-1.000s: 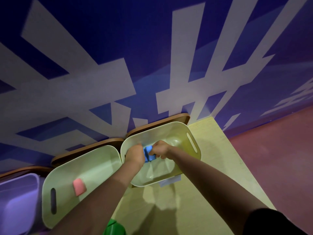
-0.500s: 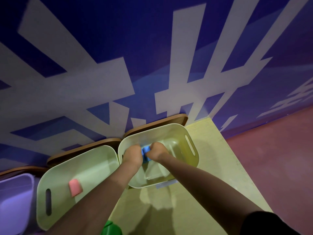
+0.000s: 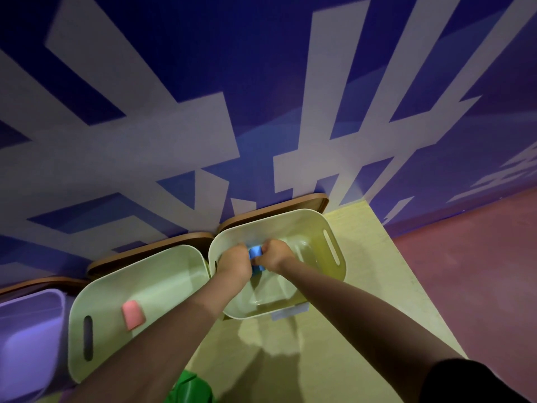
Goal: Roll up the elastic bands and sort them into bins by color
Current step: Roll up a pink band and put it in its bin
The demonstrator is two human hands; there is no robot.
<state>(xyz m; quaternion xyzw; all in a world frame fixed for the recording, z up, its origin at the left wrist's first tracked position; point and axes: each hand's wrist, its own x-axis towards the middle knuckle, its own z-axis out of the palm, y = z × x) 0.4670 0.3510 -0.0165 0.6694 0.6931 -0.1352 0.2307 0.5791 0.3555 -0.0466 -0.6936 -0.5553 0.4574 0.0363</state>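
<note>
- Blue band (image 3: 255, 255): a small rolled bundle, held between both fists above the open right bin (image 3: 334, 274), toward its 9 o'clock side; a loose end hangs at 6 o'clock from the roll
- Key relation: the roll lies directly between the hands, at 3 o'clock from the left hand (image 3: 234, 261) and 9 o'clock from the right hand (image 3: 274, 255); its long axis appears to run 12 to 6, though it is mostly covered; neither hand is clearly nearer
- Hands: both curled and clamped on the band, knuckles up, close together with only the roll between them
- Arms: both extended forward, converging over the bin
- Judgement: rolling looks nearly complete; release should drop it into this bin
- Surroundings: pink roll (image 3: 133, 315) lies in the middle bin (image 3: 87, 309) at 9 o'clock; purple bin (image 3: 55, 303) beyond it; green band (image 3: 193, 388) at 6 o'clock on the table (image 3: 363, 330)
</note>
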